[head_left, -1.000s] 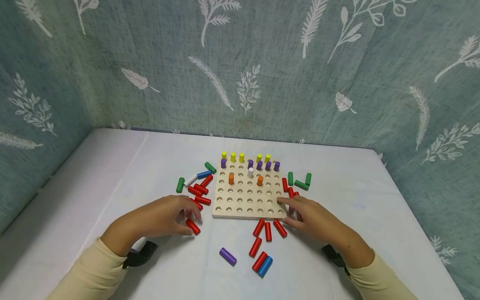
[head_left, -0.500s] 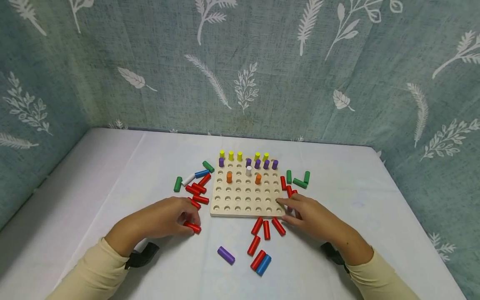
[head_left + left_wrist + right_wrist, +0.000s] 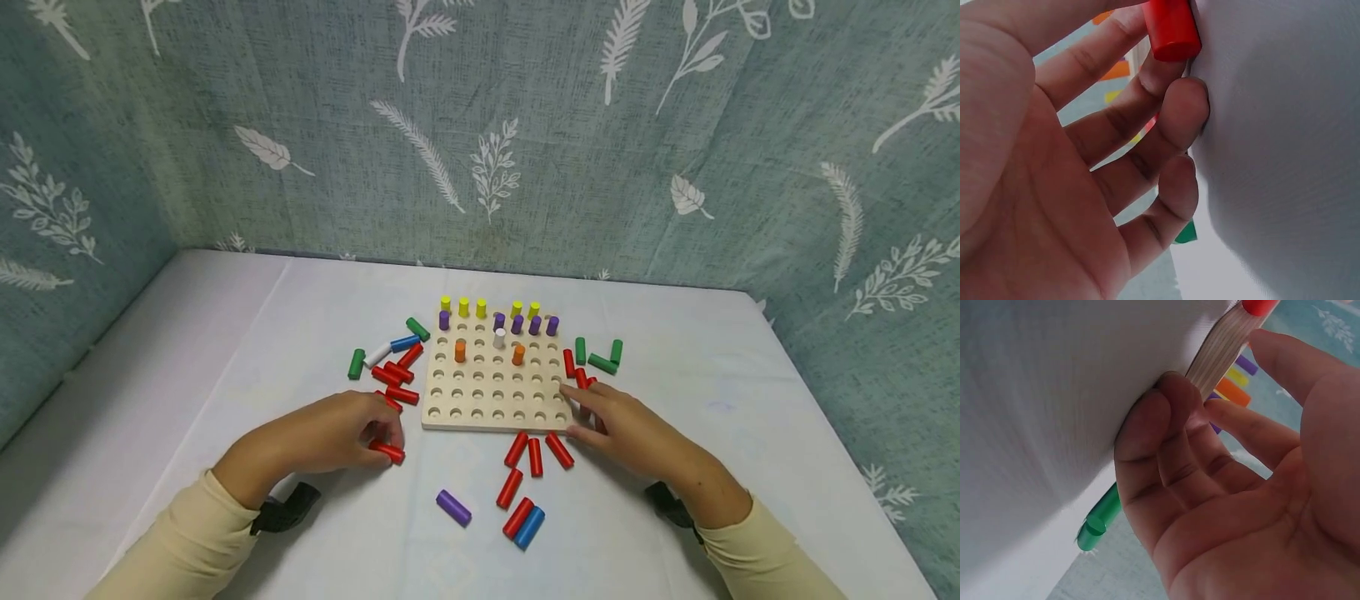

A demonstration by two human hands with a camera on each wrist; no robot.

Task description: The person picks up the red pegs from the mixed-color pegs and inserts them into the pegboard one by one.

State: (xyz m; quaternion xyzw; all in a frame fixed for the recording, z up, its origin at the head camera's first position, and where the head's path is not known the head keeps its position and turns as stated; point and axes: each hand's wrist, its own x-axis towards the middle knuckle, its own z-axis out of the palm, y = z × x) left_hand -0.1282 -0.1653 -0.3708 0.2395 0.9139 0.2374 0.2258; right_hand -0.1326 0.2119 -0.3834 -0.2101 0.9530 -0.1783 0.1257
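Note:
My left hand pinches a red peg low over the white cloth, left of a wooden pegboard. In the left wrist view, that red peg shows at the top, the other fingers loosely bent below it. At the board's front right corner rests my right hand, its index fingertip on the board and its thumb by the front edge. Seen from the right wrist, the bent fingers lie against the cloth beside the board's side, and no peg shows in them.
Yellow, purple and orange pegs and a white peg stand in the board. Loose red pegs, a blue peg and a purple peg lie in front. Green pegs lie at the right, mixed pegs at the left.
The left fingers have closed on the red peg, which has turned from slanting to nearly sideways. My right hand has stayed at the board's corner with a slight index finger shift.

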